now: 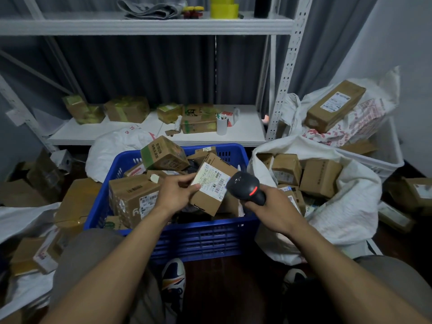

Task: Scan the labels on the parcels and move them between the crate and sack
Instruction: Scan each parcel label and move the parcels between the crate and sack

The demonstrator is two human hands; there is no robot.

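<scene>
Head view showed my left hand (177, 195) gripping a small parcel (208, 202) by its left end, thumb at the edge of the white label (210, 181). The parcel was held tilted just above the blue crate (210, 228). My right hand (274, 203) was clenched round the scanner (247, 187), whose head sat just beside the label's right edge with a red light showing.

I judged the parcel light and stiff: it was plain cardboard, carried by one hand, with flat sides that gave a sure hold. The short end looked the best place to grasp, with fingers off the barcodes.

The open white sack (350, 206) lay to the right, part full of boxes, its rim slumped near the crate. More boxes crowded the crate beneath. The scanner hand sat between parcel and sack, so I reckoned it would have to clear first. A far shelf (245, 134) carried taped boxes.
</scene>
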